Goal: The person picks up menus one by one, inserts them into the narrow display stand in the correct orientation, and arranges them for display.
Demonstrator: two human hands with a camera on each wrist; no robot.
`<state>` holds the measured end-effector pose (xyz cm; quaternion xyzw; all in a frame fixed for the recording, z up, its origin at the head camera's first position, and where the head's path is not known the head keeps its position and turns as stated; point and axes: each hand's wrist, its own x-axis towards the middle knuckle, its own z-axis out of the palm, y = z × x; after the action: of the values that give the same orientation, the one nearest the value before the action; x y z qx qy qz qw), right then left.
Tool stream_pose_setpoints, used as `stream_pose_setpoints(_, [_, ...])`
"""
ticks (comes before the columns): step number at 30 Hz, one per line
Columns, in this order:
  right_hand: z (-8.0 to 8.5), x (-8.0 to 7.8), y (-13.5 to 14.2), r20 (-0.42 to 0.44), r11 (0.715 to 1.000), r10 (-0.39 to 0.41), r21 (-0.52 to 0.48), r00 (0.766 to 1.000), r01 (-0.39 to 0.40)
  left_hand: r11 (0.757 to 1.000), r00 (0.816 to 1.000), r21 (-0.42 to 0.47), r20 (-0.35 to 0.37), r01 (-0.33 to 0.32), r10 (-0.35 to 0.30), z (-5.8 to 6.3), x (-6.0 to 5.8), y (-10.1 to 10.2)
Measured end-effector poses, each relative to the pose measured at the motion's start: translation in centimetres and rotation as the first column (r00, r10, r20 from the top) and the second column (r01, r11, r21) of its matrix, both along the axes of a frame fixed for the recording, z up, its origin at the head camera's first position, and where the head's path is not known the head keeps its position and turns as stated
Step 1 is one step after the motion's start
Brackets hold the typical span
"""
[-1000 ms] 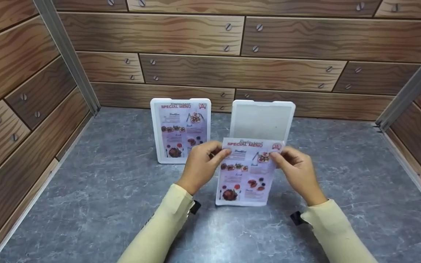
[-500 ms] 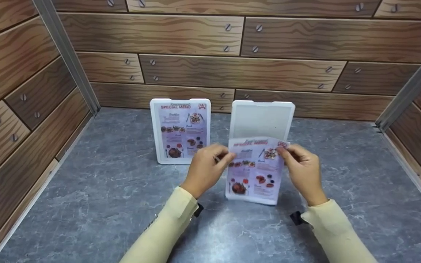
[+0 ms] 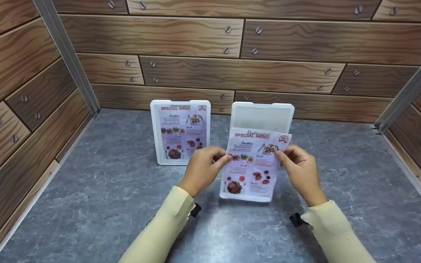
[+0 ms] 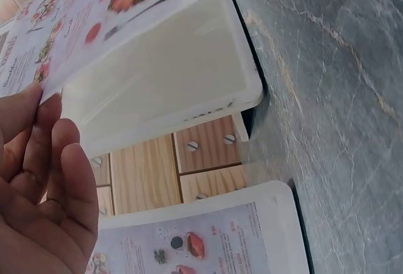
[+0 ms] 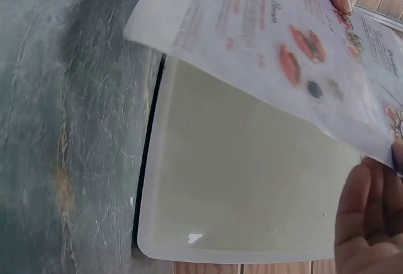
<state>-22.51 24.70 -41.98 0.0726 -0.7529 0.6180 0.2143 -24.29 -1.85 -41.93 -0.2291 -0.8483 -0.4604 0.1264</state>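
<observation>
While the left hand (image 3: 204, 170) and right hand (image 3: 302, 173) are pinching the menu sheet (image 3: 255, 166) by its opposite side edges, thumbs in front, the thing I'm watching is skew. The sheet is hanging above the worktop (image 3: 104, 219), in front of the bare white stand (image 3: 261, 118) and covering its lower part in the head view. Its top edge is sloping, right corner lower, while the stand's top is sitting nearly level. If anyone is pressing it on like that, it's probably ending up crooked.

Second risk: buckling. Both hands are holding only the sides, so nothing is supporting the lower end. In the right wrist view it's standing off the panel and looking slightly bowed. Bottom corner is likely catching the stand's raised rim if the sheet is going in low; uneven pull could be creasing it too.

Third: the stand. No hand is bracing it (both are busy), so a hard push could be sliding or tipping it. The filled stand (image 3: 158, 138) is standing just left; the left hand is overlapping its corner in the head view. Can't tell the clearance, but a sideways swing could be knocking it.
</observation>
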Motion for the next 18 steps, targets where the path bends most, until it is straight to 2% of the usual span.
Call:
stream_pose_setpoints(4, [-0.07,-0.02,0.21,0.015,1.0,-0.005,0.014,1.0,0.005,0.999,1.0,-0.033,0.022,0.013,-0.013,-0.22,0.04,0.12])
stream_pose_setpoints(8, [-0.12,-0.03,0.33,0.088,0.997,0.064,0.024,0.994,-0.066,1.0,1.0,-0.028,0.003,-0.007,0.007,-0.43,-0.12,0.04])
stream_pose_setpoints(12, [-0.19,-0.02,0.27,0.134,0.992,0.111,0.046,0.985,-0.119,0.999,1.0,0.021,-0.011,-0.028,0.028,-0.39,-0.24,-0.15])
stream_pose_setpoints(15, [-0.17,0.01,0.18,0.133,0.992,0.109,0.048,0.985,-0.116,0.998,1.0,0.063,-0.008,-0.03,0.03,-0.3,-0.26,-0.23])
stream_pose_setpoints(18, [-0.04,-0.02,0.13,0.103,0.996,0.078,0.035,0.992,-0.082,0.997,1.0,0.075,0.013,-0.003,0.002,-0.19,-0.18,-0.26])
